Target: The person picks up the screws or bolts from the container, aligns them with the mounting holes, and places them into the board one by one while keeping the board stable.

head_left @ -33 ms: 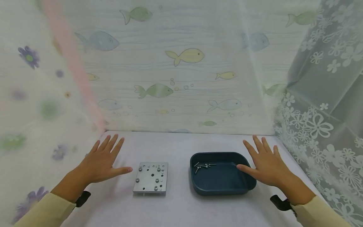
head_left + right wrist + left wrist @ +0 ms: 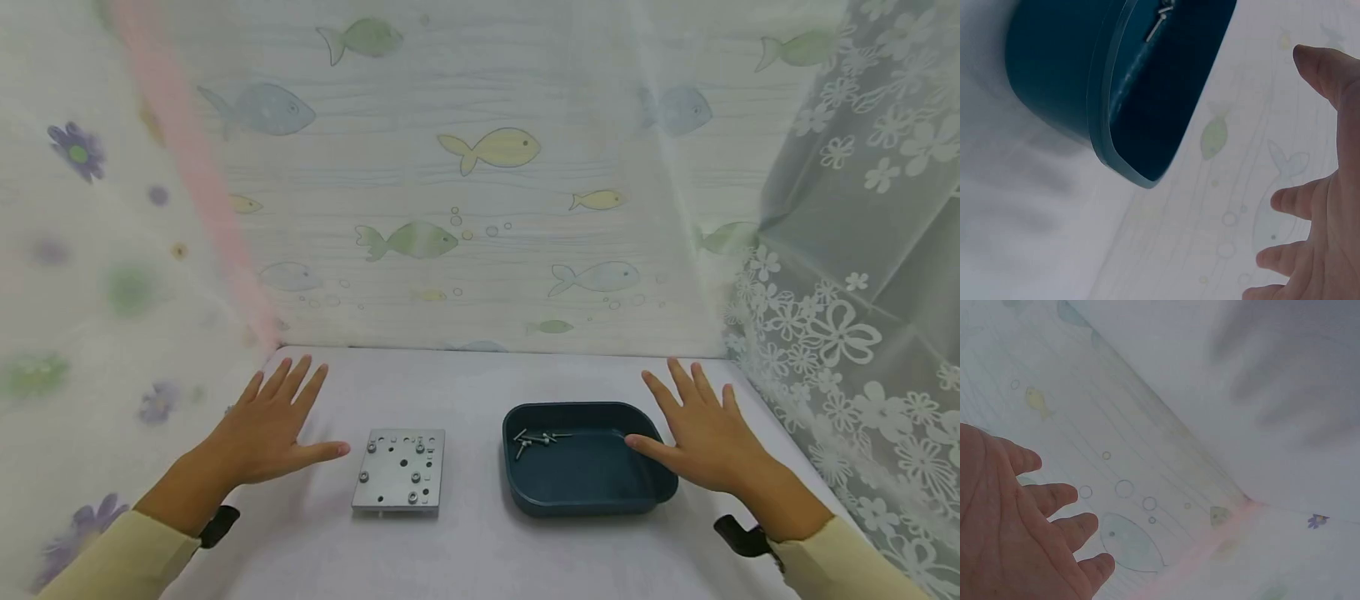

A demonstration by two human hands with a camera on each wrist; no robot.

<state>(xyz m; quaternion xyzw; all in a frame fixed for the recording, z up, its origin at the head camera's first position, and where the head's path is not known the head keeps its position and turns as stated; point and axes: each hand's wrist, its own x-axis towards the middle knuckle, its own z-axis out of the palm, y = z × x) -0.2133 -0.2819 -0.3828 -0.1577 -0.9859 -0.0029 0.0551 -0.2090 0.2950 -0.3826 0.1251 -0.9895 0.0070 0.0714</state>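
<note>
A square silver metal plate [image 2: 397, 483] with drilled holes lies on the white table. Several socket-head screws [image 2: 416, 477] stand in some of its holes. To its right is a dark teal tray [image 2: 588, 505], with several small loose screws [image 2: 534, 438] in its left part. My left hand [image 2: 272, 429], fingers spread and palm down, hovers left of the plate and holds nothing. Over the tray's right side, my right hand [image 2: 708, 437] is spread the same way, its thumb overlapping the rim in the head view. In the right wrist view the hand [image 2: 1329, 200] is apart from the tray [image 2: 1054, 62].
The white table [image 2: 472, 550] ends at the back against a fish-print curtain [image 2: 487, 308]. A flower-print curtain [image 2: 97, 317] hangs at the left, and a sheer lace curtain [image 2: 862, 275] at the right. Each wrist wears a dark strap mount [image 2: 742, 537].
</note>
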